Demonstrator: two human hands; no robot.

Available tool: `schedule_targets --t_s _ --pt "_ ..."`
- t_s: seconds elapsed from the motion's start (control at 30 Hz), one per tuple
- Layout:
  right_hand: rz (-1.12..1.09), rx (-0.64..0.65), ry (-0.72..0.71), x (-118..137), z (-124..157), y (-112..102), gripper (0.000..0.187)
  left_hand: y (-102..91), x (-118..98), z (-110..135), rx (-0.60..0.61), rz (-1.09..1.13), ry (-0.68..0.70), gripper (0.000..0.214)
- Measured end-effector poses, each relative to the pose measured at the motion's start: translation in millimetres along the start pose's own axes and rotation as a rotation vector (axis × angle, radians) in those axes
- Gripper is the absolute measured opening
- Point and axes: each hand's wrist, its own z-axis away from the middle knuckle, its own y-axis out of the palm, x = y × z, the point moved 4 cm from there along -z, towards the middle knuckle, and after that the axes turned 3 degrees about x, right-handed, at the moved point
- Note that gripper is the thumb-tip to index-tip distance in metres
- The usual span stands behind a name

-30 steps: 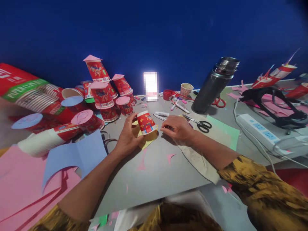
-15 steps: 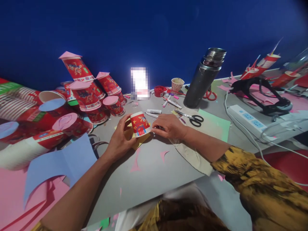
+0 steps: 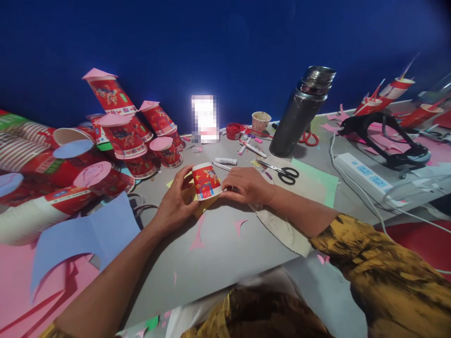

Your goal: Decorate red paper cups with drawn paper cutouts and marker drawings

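An upside-down red paper cup (image 3: 206,180) stands on a yellow paper sheet (image 3: 203,204) in the middle of the grey table (image 3: 218,253). My left hand (image 3: 175,203) wraps its fingers round the cup's left side and holds it in place. My right hand (image 3: 246,185) rests on the table at the cup's right, fingers curled and pinched close to the cup's rim; what it pinches is too small to make out.
Stacked red cups with pink paper tops (image 3: 123,136) crowd the left. Blue paper (image 3: 84,234) and pink paper (image 3: 21,286) lie at front left. Black scissors (image 3: 283,173), markers (image 3: 225,161), a steel flask (image 3: 299,112), a power strip (image 3: 362,173) and cables sit to the right.
The cup has been turned a little in my left hand, and my right hand has slid closer to its rim. The view shifted slightly.
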Motion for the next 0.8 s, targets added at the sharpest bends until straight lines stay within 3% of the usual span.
schedule_targets --t_s 0.47,0.7,0.8 --pt "0.025 -0.125 -0.090 -1 2 2 0.020 -0.9 -5 1 -0.021 -0.067 0.004 0.081" --pt "-0.040 -0.165 -0.039 -4 2 -1 0.014 -5.8 -8 2 -0.165 -0.178 0.123 0.075" --pt "-0.039 -0.143 0.022 -9 0 0 0.015 -10.2 -1 1 -0.213 -0.177 0.099 0.077"
